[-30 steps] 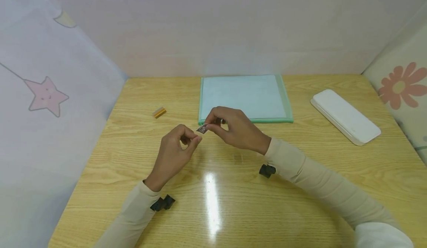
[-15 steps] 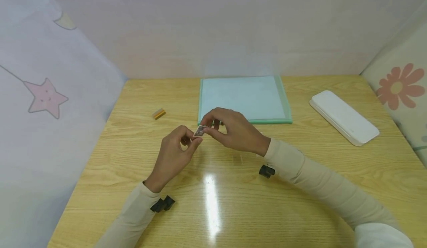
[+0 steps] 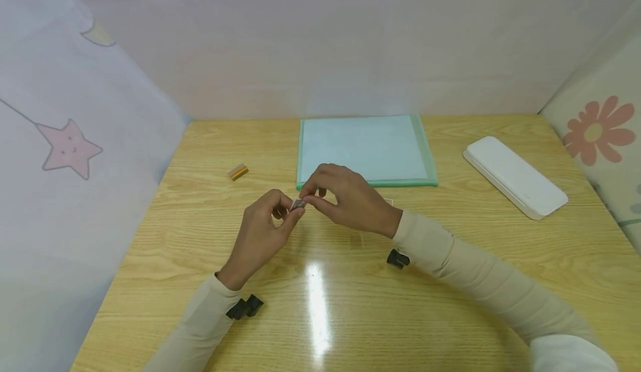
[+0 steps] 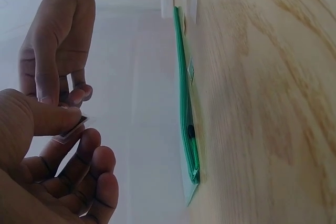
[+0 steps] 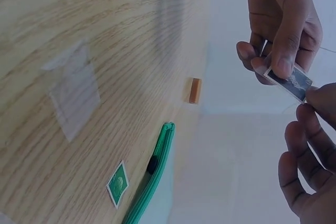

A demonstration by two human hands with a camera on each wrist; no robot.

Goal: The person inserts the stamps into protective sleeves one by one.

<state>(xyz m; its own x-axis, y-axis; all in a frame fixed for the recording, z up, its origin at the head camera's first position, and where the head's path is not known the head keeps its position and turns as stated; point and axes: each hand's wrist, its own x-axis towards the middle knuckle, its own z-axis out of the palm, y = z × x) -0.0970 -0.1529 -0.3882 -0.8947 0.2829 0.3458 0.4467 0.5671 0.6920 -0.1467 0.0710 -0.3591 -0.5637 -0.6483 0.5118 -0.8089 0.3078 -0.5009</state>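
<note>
Between both hands, above the table, is a small postage stamp [image 5: 294, 83] with a dark picture and a pale edge. My left hand [image 3: 260, 227] pinches it between thumb and finger; a clear film edge shows beside it in the left wrist view. Thumb and finger of my right hand [image 3: 350, 199] pinch its opposite end. A green stamp [image 5: 118, 184] lies on the table, close to the green-edged zip pouch [image 3: 365, 147]. Nearer me lies a clear plastic sleeve [image 5: 76, 93]. The fingers partly cover the held stamp.
At the right stands a long white case [image 3: 516, 177], set at a slant. A small orange and grey block [image 3: 238, 172] lies at the left on the wooden table [image 3: 400, 316]. Printed cloth walls border the back and sides.
My right hand has shifted slightly left and down, bringing the stamp deeper between my left fingers, so less of it shows. The left hand has stayed nearly still.
</note>
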